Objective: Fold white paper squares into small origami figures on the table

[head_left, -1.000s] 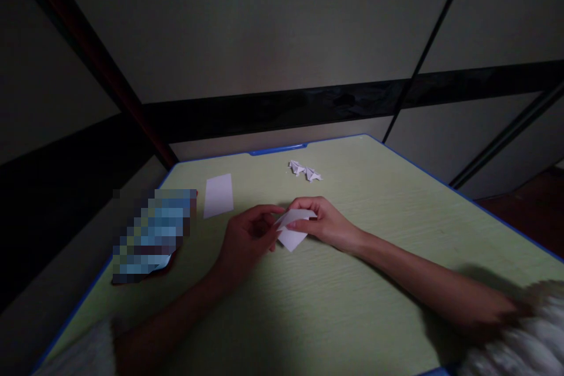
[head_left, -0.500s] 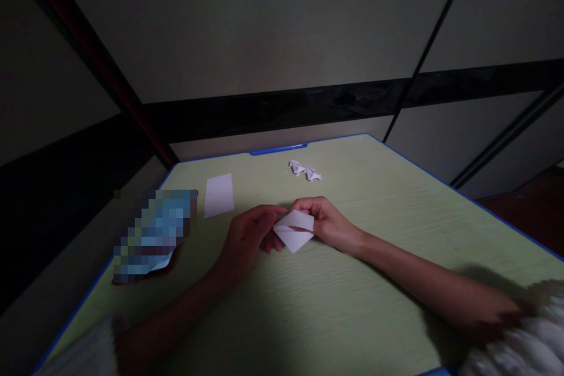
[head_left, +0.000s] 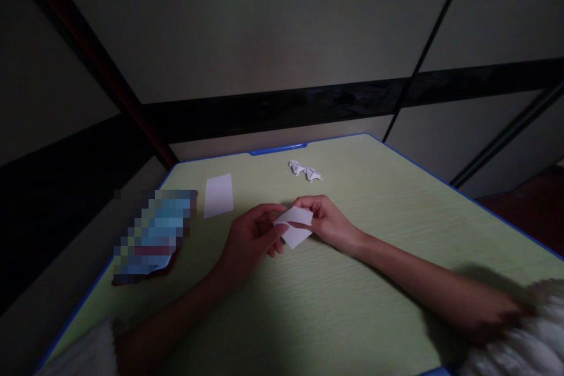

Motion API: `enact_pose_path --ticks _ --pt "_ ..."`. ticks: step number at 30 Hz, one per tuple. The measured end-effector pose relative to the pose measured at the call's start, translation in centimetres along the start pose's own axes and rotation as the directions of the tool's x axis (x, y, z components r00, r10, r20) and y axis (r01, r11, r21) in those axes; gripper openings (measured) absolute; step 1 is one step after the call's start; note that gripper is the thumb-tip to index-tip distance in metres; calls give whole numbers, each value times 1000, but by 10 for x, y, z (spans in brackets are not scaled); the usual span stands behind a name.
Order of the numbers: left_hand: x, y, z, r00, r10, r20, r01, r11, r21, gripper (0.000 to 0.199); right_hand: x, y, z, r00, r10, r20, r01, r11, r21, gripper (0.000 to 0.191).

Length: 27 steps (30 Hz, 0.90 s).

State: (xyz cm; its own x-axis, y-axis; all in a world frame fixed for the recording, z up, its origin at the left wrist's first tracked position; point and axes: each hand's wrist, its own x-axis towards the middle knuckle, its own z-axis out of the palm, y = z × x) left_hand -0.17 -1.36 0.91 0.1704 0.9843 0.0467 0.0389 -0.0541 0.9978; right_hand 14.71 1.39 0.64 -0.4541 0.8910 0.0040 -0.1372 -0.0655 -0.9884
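Observation:
A small folded white paper [head_left: 296, 236], diamond-shaped with a slit across its middle, is held between both hands above the table. My left hand [head_left: 254, 232] grips its left corner, the thumb lying on the paper's front and the other fingers behind and below. On the right side, my right hand [head_left: 331, 223] pinches the paper's right corner, with its thumb by the slit and its curled fingers partly hidden behind the sheet.
Two small folded white paper figures [head_left: 311, 174] rest beyond my hands on the pale green table [head_left: 352, 317] with blue edging. A flat white sheet [head_left: 219, 195] lies at the left, beside a blurred blue item [head_left: 165, 229]. Behind stand cabinet panels [head_left: 273, 23].
My left thumb has come down from the paper's upper left edge onto its front, near the slit. The paper has tilted and shifted slightly upward.

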Motion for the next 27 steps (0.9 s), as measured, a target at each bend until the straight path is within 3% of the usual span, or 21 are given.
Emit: enact_pose_path --ticks 10,18,23,27 --pt "3 3 0 994 15 -104 -15 1000 -3 15 -3 -2 2 998 3 65 4 995 -99 24" --pt "6 1 0 997 -73 -4 73 996 49 4 -4 -1 2 994 22 104 1 976 -218 17" --pt "7 0 -2 996 -82 -24 84 995 58 3 -5 -1 3 993 22 113 -5 989 -146 16" --pt "8 0 -4 995 -59 -82 63 997 46 8 -4 -2 1 997 -44 57 45 999 -15 22"
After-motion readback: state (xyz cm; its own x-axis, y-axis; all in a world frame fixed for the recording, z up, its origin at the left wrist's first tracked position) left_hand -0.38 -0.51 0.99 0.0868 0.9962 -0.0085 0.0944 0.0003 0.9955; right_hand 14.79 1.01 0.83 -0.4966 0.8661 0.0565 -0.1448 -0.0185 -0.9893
